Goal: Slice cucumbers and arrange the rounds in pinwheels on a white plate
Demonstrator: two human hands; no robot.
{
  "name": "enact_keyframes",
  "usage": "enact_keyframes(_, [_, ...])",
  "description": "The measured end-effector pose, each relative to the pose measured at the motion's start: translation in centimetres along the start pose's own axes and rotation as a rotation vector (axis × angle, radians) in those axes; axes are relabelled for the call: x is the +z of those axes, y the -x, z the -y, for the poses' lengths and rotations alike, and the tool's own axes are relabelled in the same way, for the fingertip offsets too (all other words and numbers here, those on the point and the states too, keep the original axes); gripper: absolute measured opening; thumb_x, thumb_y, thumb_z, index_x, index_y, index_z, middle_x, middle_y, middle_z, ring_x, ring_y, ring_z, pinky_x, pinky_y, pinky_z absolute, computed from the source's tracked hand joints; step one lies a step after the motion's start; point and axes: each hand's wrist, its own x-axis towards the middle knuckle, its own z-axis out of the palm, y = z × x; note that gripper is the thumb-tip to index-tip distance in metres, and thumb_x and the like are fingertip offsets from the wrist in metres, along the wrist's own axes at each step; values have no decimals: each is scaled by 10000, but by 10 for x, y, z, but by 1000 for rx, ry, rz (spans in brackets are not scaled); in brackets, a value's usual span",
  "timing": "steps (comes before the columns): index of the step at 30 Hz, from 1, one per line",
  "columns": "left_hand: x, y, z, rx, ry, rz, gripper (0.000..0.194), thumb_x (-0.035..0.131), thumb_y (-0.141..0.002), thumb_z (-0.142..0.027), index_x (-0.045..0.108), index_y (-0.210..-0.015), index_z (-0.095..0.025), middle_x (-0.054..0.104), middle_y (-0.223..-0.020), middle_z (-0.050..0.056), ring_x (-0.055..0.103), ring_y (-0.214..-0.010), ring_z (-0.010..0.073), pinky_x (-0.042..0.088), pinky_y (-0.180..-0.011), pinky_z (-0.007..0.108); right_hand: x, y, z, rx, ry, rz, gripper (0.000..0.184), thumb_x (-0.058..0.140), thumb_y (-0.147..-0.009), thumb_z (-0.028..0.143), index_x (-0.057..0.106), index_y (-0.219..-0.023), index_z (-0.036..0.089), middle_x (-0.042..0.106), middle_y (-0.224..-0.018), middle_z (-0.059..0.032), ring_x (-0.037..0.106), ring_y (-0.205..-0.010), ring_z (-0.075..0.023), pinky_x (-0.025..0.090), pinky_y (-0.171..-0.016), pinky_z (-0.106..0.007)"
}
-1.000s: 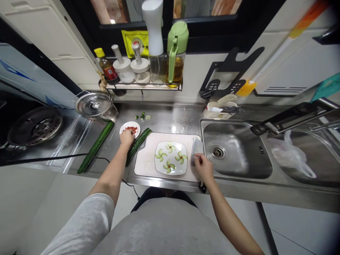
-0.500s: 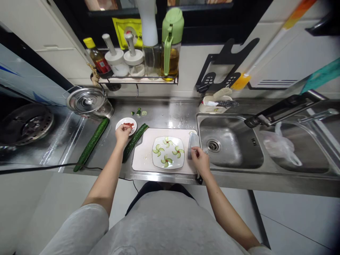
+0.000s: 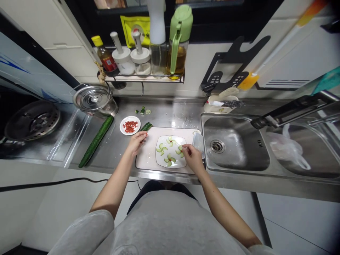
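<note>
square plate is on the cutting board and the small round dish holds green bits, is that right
Not green: the head view shows the small round dish holding red bits. The square plate is on the cutting board, as you say.

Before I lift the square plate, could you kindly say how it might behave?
The square plate looks glossy, like ceramic, so is probably stiff and perhaps breakable. It lies flat on the board, so it seems unlikely to tip. Its cucumber slices may slide if tilted.

L hand [image 3: 137,143] pinches red bit [image 3: 147,134] nr white dish [image 3: 122,124]. R hand [image 3: 193,158] reaches over sq. plate [image 3: 174,150] w/ cuc. slices [image 3: 159,150]; knife [image 3: 198,140] just beside, on board [image 3: 145,156].
</note>
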Motion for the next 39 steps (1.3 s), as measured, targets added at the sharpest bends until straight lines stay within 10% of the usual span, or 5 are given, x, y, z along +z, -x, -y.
enact_keyframes(17, [42,52,-17,72,-89,409,366,740,-713,-359,566,-976,-173,587,-671,-36,527,-643,84,393,-673,218,39,-22,71,-108,-327,252,162,564,-813,347,626,-770,204,644,-756,4,506,-575,-99,407,-576,-236])
enact_keyframes(33, [24,44,-21,148,-148,332,357,714,-737,-360,560,-995,-168,571,-720,-23,531,-703,96,386,-714,226,36,-26,57,6,-457,255,120,548,-740,291,595,-684,196,593,-641,21,496,-577,-110,405,-568,-234])
enact_keyframes(39, [16,53,-8,49,-183,350,319,717,-721,-337,584,-949,-159,578,-713,-16,540,-699,99,393,-689,225,79,-72,79,-52,-308,255,113,540,-753,283,611,-712,206,625,-682,19,545,-633,-129,432,-623,-241])
